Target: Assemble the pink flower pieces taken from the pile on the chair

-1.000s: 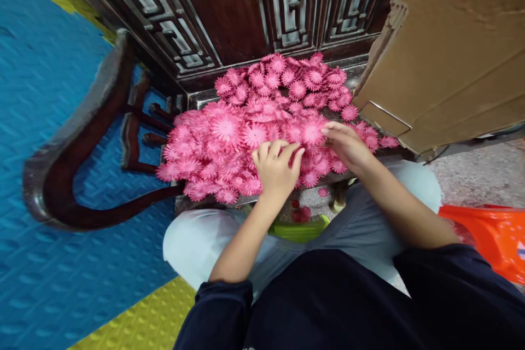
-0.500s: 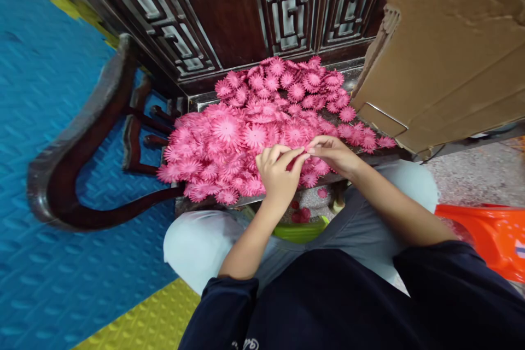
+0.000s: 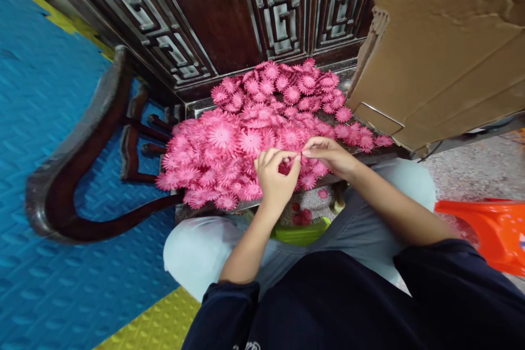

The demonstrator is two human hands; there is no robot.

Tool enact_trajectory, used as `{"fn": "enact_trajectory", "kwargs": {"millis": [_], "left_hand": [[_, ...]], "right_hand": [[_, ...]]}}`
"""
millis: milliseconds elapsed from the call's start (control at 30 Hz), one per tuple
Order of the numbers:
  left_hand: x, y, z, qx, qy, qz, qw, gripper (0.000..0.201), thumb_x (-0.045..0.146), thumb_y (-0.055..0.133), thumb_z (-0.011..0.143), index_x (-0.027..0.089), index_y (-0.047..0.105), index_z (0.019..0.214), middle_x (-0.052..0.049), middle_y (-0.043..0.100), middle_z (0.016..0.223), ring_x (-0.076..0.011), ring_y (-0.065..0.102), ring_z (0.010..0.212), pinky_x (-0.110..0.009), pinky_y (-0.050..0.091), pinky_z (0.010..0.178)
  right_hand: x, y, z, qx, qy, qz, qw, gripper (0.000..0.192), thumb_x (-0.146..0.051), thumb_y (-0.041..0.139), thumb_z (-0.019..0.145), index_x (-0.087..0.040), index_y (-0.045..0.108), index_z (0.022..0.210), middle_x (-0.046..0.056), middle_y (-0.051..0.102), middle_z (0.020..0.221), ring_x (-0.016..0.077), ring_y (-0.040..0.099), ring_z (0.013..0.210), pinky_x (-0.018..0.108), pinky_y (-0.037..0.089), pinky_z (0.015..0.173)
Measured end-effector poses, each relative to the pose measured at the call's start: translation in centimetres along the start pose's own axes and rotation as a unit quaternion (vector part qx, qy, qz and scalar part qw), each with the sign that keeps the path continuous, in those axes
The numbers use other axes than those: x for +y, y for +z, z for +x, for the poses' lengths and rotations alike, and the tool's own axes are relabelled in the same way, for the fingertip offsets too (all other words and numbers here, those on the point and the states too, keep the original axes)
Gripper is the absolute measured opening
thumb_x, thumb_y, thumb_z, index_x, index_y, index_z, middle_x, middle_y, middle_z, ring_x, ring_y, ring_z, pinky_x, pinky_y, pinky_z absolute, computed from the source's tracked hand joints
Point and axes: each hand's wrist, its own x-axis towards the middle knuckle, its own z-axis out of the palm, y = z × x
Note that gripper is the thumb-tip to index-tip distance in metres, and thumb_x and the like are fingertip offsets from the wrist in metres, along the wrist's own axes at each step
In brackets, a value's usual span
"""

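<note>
Pink artificial flower pieces lie heaped on a dark wooden bench, larger ones in front and smaller ones behind. Above the front of the heap, my left hand is closed, thumb and forefinger pinched in a ring. My right hand meets it fingertip to fingertip, also pinching. Between the fingertips shows a tiny bit of pink, mostly hidden, too small for me to tell its kind or which hand bears it.
A curved wooden armrest rises at the left over blue floor mats. A cardboard sheet stands on the right. Below are a green plastic object between my knees and an orange plastic one. Carved panels back the bench.
My hands stay together, and the left thumb and forefinger now form a rounder pinch. The whole view has shifted slightly.
</note>
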Motion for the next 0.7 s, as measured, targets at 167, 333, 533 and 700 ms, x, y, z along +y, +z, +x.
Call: {"fn": "enact_trajectory", "kwargs": {"millis": [167,333,533,700], "left_hand": [[0.0,0.0,-0.1,0.014,-0.017,-0.072,0.997,0.008,0.021,0.058,0.076,0.019,0.057,0.069,0.002,0.051,0.066,-0.0131,0.049,0.069,-0.028,0.038,0.072],[-0.2,-0.1,-0.3,0.081,-0.017,-0.151,0.985,0.009,0.015,0.051,0.077,0.02,0.048,0.071,0.004,0.047,0.064,-0.0104,0.046,0.063,-0.024,0.037,0.065],[-1.5,0.3,0.4,0.095,0.063,0.1,0.988,0.006,0.027,0.06,0.08,0.022,0.064,0.078,-0.001,0.062,0.075,-0.0169,0.051,0.076,-0.033,0.031,0.074],[-2.7,1.2,0.6,0.029,0.061,0.225,0.972,0.012,0.034,0.063,0.078,0.026,0.069,0.085,-0.004,0.066,0.087,-0.0227,0.048,0.085,-0.035,0.027,0.073]], "right_hand": [[-0.4,-0.1,0.1,0.062,0.006,0.027,0.998,0.013,-0.022,0.075,0.059,-0.018,0.064,0.065,-0.005,0.061,0.061,0.0078,0.051,0.058,0.024,0.038,0.062],[-1.1,-0.8,0.3,0.137,0.011,0.067,0.988,0.01,-0.02,0.069,0.059,-0.018,0.06,0.062,-0.005,0.056,0.058,0.0075,0.048,0.055,0.023,0.036,0.058],[-1.9,-1.9,0.7,0.236,0.026,0.097,0.967,0.008,-0.018,0.062,0.06,-0.019,0.055,0.061,-0.006,0.055,0.055,0.0086,0.047,0.052,0.023,0.036,0.053],[-1.6,-1.7,0.7,0.226,0.042,0.076,0.97,0.008,-0.019,0.063,0.06,-0.019,0.055,0.062,-0.006,0.053,0.054,0.0088,0.047,0.052,0.023,0.037,0.054]]}}
